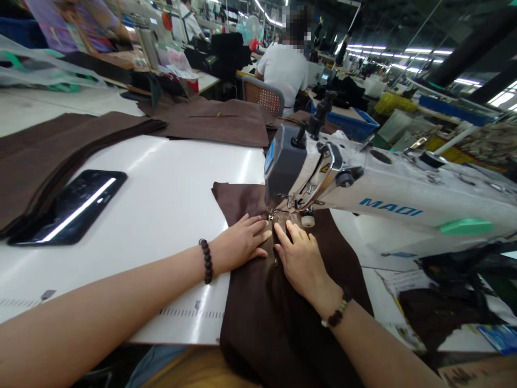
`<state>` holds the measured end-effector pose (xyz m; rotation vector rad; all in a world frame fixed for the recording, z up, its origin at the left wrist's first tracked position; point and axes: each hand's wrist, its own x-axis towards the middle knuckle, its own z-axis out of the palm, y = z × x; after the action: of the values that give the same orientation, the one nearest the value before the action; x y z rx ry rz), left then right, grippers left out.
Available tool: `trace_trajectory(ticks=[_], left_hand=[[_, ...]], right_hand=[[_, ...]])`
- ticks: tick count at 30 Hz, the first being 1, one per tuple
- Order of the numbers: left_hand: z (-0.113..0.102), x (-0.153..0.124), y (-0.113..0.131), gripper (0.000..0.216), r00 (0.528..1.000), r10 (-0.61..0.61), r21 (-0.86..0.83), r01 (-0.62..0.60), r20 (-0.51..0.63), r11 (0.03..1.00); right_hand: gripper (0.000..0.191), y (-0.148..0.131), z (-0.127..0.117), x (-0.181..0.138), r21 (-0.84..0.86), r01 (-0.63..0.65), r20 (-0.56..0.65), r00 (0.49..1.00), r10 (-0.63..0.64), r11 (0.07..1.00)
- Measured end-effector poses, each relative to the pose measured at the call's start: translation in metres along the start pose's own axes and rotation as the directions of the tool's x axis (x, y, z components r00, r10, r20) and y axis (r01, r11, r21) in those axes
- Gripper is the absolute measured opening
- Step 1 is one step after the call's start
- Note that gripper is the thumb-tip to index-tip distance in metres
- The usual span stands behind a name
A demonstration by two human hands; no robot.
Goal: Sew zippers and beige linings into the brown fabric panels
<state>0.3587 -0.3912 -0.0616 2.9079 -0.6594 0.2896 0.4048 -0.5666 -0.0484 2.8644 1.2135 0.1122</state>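
Dark brown fabric (258,312) lies under the presser foot (272,215) of a white sewing machine (388,199) and hangs over the table's front edge. A zipper (276,262) with a small brass-coloured pull runs down the fabric between my hands. My left hand (240,243) rests flat on the fabric left of the foot, fingers stretched out. On the other side, my right hand (301,258) lies on the fabric with its fingers spread, fingertips just in front of the foot. Neither hand grips anything. The needle tip is too small to make out.
A black phone (70,207) lies at the left beside stacked brown fabric pieces (60,145). Another brown piece with a zipper (218,121) is behind the machine. Dark scraps (436,312) sit at the right. A person in a white shirt (283,73) sits ahead.
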Motion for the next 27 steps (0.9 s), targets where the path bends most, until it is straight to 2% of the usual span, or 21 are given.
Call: trace_trajectory(ticks=[4,12,27], left_hand=[[0.001,-0.003,-0.004,0.043,1.0,0.008,-0.007,-0.008,0.015,1.0],[0.004,-0.007,-0.012,0.04,0.999,0.032,-0.049,-0.031,0.019,0.998],[0.006,0.0,-0.021,0.038,0.998,0.048,-0.075,-0.045,0.034,0.996]], right_hand=[[0.043,-0.002,0.001,-0.001,-0.031,-0.016,-0.013,1.0,0.016,0.999],[0.041,0.002,-0.001,0.002,0.005,0.035,-0.004,0.999,-0.035,0.999],[0.041,0.01,-0.001,0.007,0.063,0.067,-0.023,0.998,-0.065,0.996]])
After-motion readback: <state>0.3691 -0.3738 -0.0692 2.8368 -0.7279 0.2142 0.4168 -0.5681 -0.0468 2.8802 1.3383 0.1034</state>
